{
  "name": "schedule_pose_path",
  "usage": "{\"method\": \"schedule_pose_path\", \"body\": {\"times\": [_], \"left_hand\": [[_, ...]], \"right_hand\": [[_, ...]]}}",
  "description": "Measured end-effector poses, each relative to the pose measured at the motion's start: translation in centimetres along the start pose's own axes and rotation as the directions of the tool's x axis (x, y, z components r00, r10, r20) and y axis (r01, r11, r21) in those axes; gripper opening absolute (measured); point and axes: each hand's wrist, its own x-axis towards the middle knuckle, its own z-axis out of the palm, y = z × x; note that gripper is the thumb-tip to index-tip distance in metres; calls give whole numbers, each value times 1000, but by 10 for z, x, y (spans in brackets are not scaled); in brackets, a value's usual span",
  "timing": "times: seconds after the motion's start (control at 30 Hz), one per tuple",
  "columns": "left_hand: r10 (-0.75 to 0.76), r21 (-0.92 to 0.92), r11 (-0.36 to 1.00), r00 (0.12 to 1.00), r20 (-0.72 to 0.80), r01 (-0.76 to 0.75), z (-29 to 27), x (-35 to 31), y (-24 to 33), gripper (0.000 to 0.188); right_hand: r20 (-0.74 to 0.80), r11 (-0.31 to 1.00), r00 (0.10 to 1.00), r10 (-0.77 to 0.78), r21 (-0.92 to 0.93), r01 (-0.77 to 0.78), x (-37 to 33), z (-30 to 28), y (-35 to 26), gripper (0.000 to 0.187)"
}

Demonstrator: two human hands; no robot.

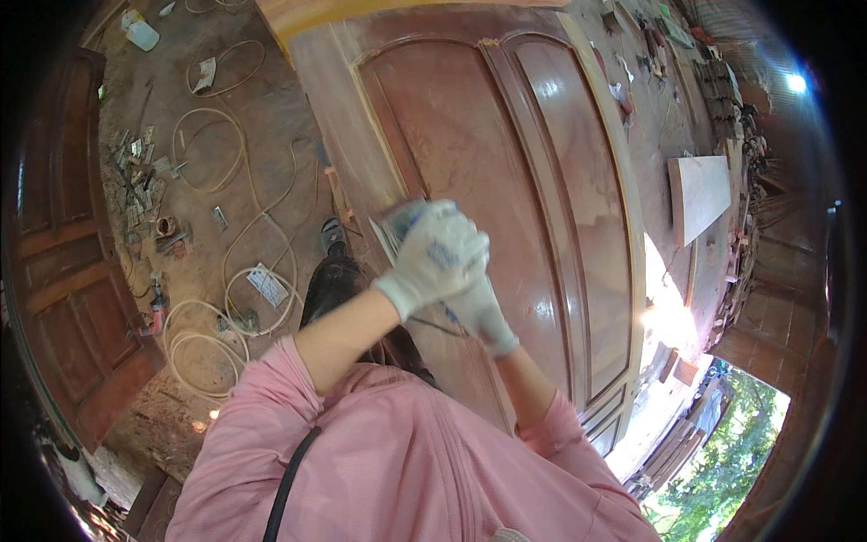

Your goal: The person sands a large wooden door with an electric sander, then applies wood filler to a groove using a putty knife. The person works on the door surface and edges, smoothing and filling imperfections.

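Observation:
A brown wooden panel door (461, 117) with raised mouldings lies before me. On its left edge sits a sander (403, 219), largely hidden under my gloves, with a dark cord showing below them. My left hand (440, 248), in a white work glove, is closed over the tool. Tucked against it from the right is my right hand (479, 312), gloved alike; its fingers are partly covered by the left hand and seem wrapped round the same tool.
Coiled pale hose (203, 348) winds over the floor left of the door. Another panel door (68, 244) stands at the far left, near a red power tool (158, 312). A white plastic bottle (140, 32) is at the upper left, a pale board (701, 197) at the right.

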Motion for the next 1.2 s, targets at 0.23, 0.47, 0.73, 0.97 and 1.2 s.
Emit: {"method": "schedule_pose_path", "body": {"times": [0.23,0.47,0.73,0.97,1.2], "left_hand": [[129,-156,983,963,238,-93,31,-101,117,21],[22,-61,998,985,169,-11,-8,-82,55,22],[-91,226,968,992,-93,110,-99,5,-122,21],[-124,430,876,964,-234,217,-152,95,-249,25],[-104,323,929,965,-242,181,-113,40,-170,21]], "right_hand": [[385,967,887,255,-84,-242,-175,57,-37,53],[-25,959,989,148,249,-137,-92,61,-42,45],[-111,874,973,204,468,-129,168,-19,-78,56],[-222,833,963,150,553,-2,335,-86,-104,54],[-289,855,957,19,502,135,249,-41,-84,78]]}}
